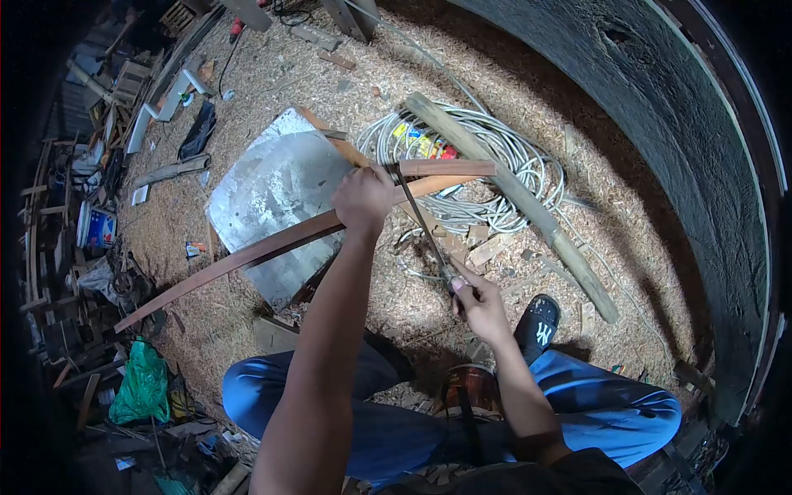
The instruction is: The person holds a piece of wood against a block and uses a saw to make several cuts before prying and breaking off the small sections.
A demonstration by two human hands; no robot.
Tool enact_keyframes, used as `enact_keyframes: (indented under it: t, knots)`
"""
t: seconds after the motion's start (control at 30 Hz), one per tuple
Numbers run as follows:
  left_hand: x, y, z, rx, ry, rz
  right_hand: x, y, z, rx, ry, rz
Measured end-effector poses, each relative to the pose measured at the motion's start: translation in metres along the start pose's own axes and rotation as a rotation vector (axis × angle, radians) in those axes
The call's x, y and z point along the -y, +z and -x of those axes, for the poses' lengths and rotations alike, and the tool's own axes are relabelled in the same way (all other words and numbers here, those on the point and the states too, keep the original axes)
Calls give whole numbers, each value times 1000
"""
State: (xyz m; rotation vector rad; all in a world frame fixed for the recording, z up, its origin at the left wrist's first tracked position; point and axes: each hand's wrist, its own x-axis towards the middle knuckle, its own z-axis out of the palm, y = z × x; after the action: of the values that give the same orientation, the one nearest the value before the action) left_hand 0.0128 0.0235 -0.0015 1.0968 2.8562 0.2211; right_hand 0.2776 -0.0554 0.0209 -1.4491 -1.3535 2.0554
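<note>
My left hand point(363, 198) is closed round a long reddish-brown wooden strip point(239, 257), pressing it over a scuffed metal-topped slab point(285, 177). The strip slants from the lower left up to the middle of the view. In my right hand point(481, 307) is the handle of a handsaw point(425, 221), its blade seen nearly edge-on. The blade runs up and away, crossing the wood just right of my left fist. Beyond the blade, the lit end of a reddish wooden piece point(450, 167) reaches over a coil of cable.
A grey cable coil point(528, 165) lies under a rough wooden pole point(528, 206) on the sawdust-covered floor. A curved dark wall point(660, 140) bounds the right. Scrap wood and a green plastic bag point(142, 384) crowd the left. A round reddish-brown seat or container point(469, 388) shows between my legs.
</note>
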Motion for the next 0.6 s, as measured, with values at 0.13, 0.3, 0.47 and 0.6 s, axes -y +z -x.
enact_keyframes:
  t: [0.13, 0.3, 0.47, 0.6]
  knots:
    - [0, 1, 0, 18, -36, -3, -28, 29, 2, -205, -306, 326]
    - [-2, -4, 2, 0, -16, 6, -15, 48, 14, -322, -351, 436]
    - [-4, -3, 2, -37, -5, 10, -28, 30, -3, -275, -198, -69]
    - [-2, -2, 4, -116, 49, 27, -2, 13, 0, -284, -295, 263]
